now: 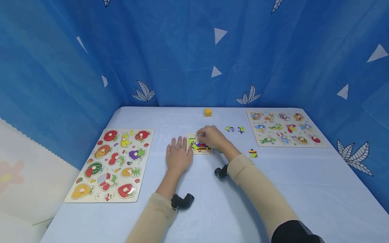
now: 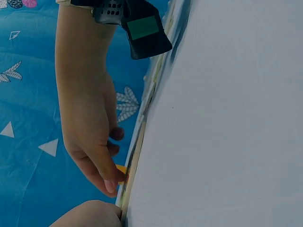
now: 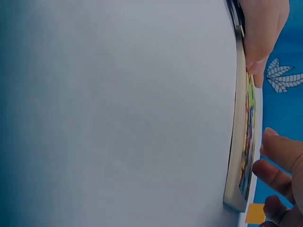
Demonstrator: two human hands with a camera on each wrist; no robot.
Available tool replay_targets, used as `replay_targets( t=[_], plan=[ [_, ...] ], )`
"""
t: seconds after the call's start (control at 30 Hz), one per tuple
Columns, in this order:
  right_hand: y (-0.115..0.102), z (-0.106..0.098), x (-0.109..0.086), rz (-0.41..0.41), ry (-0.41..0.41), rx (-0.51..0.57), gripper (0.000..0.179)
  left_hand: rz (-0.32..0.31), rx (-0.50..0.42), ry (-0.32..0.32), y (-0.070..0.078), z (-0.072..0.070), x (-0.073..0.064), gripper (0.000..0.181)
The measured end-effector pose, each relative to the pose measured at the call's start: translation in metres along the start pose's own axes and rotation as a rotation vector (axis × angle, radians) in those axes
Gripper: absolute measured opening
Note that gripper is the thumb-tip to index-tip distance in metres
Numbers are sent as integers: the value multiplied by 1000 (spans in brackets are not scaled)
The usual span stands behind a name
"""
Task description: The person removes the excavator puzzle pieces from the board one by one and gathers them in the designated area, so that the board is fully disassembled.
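Two arms in beige sleeves (image 1: 158, 212) are reaching in from the near side over a white tablecloth (image 1: 206, 211), black wrist cameras (image 1: 183, 201) strapped on. A big fruit board (image 1: 91, 199) is lying at left. Left hand (image 1: 178, 157): lying flat, fingers straight and slightly spread, thumb side touching the left end of the small puzzle board (image 1: 206, 153), gripping nothing. Puzzle board is sitting mid-table between the hands, colored picture facing up. Right hand (image 1: 212, 136) is bending over its far side, thumb and forefinger tips standing apart, other fingers curling loosely. One loose piece (image 1: 220, 151) is peeking out by the right wrist, another (image 1: 253, 153) lying farther right, two more (image 1: 229, 129) resting side by side beyond. Bug board (image 1: 268, 133) is lying far right. Yellow block (image 1: 208, 112) is standing near the far edge, blue curtain (image 1: 182, 50) hanging behind.
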State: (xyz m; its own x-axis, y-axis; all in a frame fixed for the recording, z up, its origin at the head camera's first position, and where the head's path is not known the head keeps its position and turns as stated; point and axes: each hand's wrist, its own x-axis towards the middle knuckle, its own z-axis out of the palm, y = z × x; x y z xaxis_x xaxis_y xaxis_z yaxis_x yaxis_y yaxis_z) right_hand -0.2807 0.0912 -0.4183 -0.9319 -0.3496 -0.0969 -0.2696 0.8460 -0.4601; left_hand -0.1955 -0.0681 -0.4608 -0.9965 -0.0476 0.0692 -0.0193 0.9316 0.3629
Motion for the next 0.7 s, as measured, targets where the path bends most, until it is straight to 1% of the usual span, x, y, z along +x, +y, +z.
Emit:
replay_targets(
  t=[0.27, 0.4, 0.53, 0.7],
  plan=[
    [-1, 4, 3, -31, -13, -37, 30, 1, -7, -2, 0, -1, 0, 61],
    [-3, 4, 4, -40, -24, -28, 28, 0, -6, -3, 0, -1, 0, 60],
    [-5, 5, 4, -68, -35, -13, 27, -1, -7, -3, 0, -2, 0, 60],
    [-5, 8, 6, -89, -37, -22, 25, 1, -13, -1, 0, -2, 0, 60]
  ],
)
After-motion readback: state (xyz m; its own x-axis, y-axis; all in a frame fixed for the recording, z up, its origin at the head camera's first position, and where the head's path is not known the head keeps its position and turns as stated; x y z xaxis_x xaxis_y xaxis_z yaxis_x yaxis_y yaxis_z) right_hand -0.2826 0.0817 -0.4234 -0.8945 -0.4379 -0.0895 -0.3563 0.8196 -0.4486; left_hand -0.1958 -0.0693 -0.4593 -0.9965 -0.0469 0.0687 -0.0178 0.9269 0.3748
